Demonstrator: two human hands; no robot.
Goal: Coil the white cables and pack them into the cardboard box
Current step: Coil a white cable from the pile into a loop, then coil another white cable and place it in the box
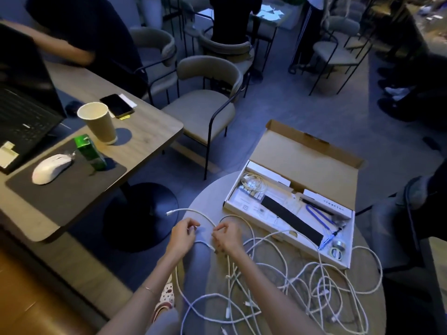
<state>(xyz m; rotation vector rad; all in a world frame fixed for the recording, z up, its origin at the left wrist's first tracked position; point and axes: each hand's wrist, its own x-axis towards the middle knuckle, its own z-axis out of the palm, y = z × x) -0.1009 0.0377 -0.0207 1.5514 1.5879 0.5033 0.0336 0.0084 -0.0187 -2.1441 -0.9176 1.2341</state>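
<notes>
A tangle of white cables (314, 284) sprawls over the round table (205, 201) in front of me. My left hand (182, 235) and my right hand (226, 235) both pinch one white cable (193, 211) at the table's near-left edge; its plug end sticks out to the left past my left hand. The open cardboard box (312, 151) lies at the back right of the table, lid flipped up. Inside it sit one coiled white cable (251, 183), a black strip, a blue cord and tape rolls.
A wooden desk (147, 131) stands to the left with a laptop, paper cup (98, 122), green carton, white mouse and phone. Beige chairs (205, 102) stand beyond the table. Other people stand or sit at the back and right.
</notes>
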